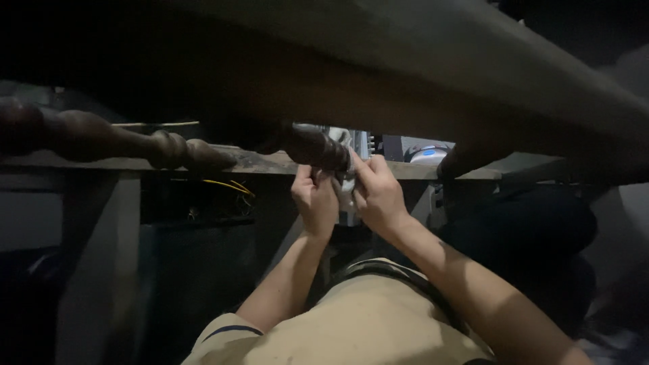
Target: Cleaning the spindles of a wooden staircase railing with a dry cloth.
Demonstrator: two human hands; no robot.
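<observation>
Dark wood is filling most of the frame: a broad beam [433, 74] is slanting across the top from centre to upper right, and below it a flat, worn ledge [263, 164] is running level across the middle. Resting along that ledge, a turned spindle [135, 143] with rounded beads is stretching from the far left toward centre, and a second turned piece [314, 145] is ending right where your hands are meeting. It looks hard, rigid and fairly heavy, with a polished sheen that may be slippery, so the narrow necks between the beads are probably offering the surest grip. Lower left of centre, yellow wires [231, 186] are showing in a dark recess under the ledge. At centre frame your left hand [314, 199] and right hand [377, 196] are working close together, nearly touching, with a pale grey cloth [343, 189] bunched between them just below the spindle's end. Both sets of fingers are curling inward and pinching folds of that cloth rather than lying flat; how tightly they are closing, you cannot quite tell in this dim light. Cloth like this is likely handling soft, light and limp, so gathering it in a bunch should be holding better than gripping an edge.
</observation>
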